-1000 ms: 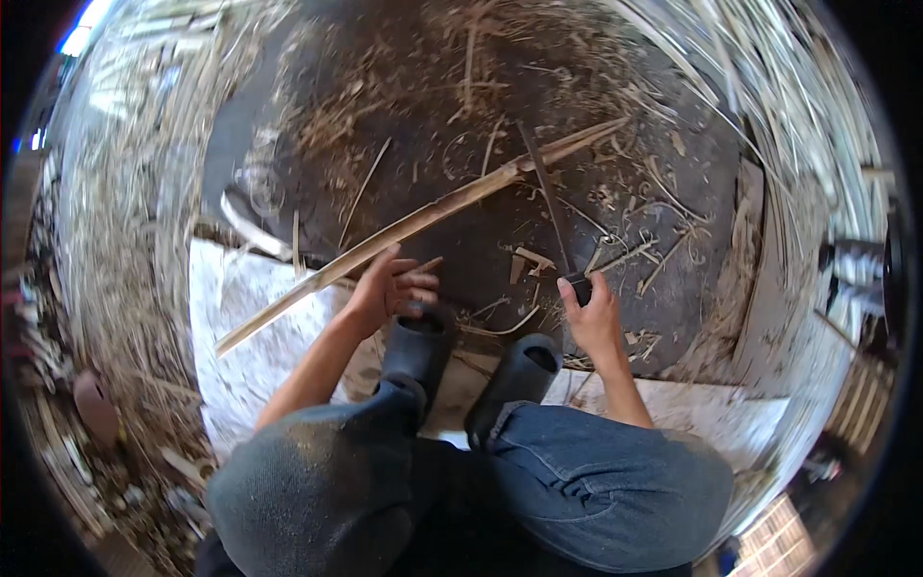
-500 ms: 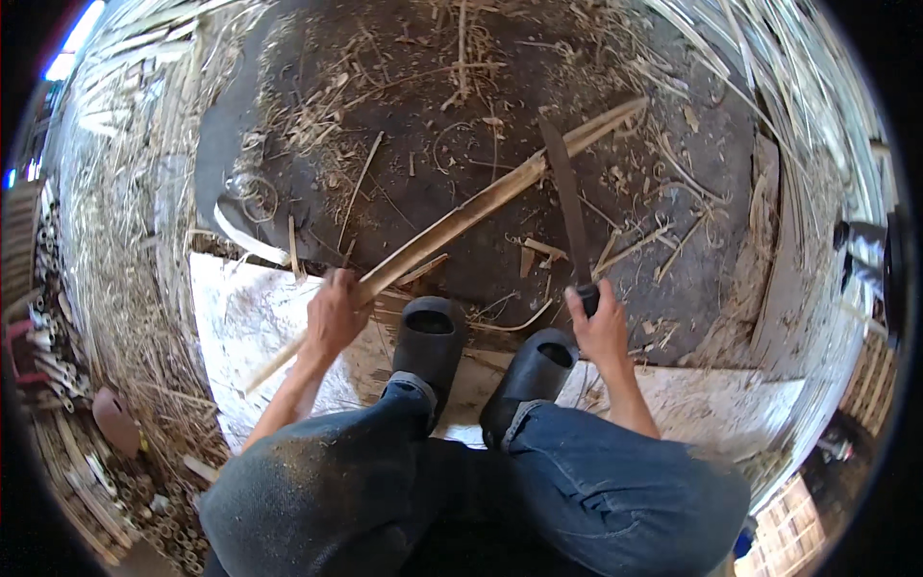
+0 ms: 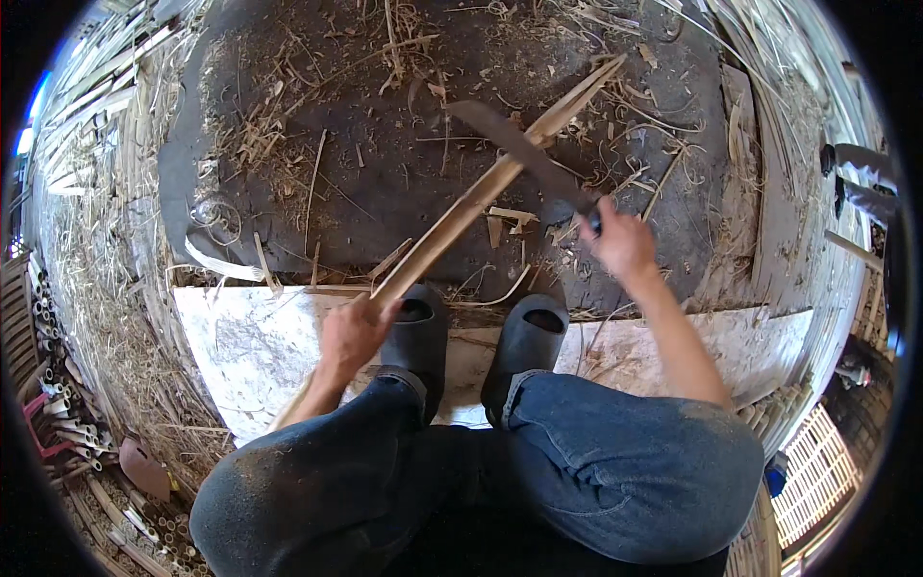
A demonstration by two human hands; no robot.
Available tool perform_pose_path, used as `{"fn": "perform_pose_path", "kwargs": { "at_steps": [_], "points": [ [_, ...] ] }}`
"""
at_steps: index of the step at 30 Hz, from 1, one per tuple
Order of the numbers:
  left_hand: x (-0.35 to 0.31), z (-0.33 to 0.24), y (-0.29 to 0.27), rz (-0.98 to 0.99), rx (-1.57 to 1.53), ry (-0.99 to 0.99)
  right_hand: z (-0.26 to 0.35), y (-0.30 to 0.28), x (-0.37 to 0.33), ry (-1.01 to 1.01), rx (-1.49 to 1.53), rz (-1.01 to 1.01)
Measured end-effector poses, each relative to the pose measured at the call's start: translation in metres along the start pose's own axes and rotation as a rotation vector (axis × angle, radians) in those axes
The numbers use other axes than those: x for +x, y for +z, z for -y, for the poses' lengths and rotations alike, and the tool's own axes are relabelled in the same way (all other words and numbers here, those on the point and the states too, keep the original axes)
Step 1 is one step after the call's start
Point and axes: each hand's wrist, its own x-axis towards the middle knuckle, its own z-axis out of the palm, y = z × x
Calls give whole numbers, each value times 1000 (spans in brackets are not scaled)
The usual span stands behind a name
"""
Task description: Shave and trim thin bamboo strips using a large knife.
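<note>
A long, trough-shaped strip of split bamboo (image 3: 452,219) slants from near left to far right, its hollow pale side facing up. My left hand (image 3: 354,337) is wrapped round its near part, beside my left shoe, and the tail end passes back under my forearm. In my right hand (image 3: 623,245) is a large knife (image 3: 524,154) with a long dark blade and a black handle mostly covered by my fingers. The blade points far left and crosses over the far half of the strip; whether it touches the bamboo I cannot tell.
Shavings (image 3: 264,135) and thin slivers litter the dark mat (image 3: 394,192). My grey clogs (image 3: 519,337) stand at its near edge, by a white stained board (image 3: 250,346). Long bamboo strips lie at both sides; cut bamboo tubes (image 3: 72,423) are stacked at lower left.
My right hand has moved farther away, and the blade has swung leftward, now crossing the strip at a wider angle. My left hand has come slightly nearer with the strip. The view has shifted.
</note>
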Motion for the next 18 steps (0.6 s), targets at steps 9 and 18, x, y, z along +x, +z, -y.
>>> {"fn": "perform_pose_path", "kwargs": {
  "at_steps": [9, 18],
  "points": [
    [7, -35, -10, -24, 65, 43, 93, -4, -44, -360, 99, 59],
    [13, -31, -16, -94, -20, 47, 43, -51, 29, 148, 219, 174]
  ]
}}
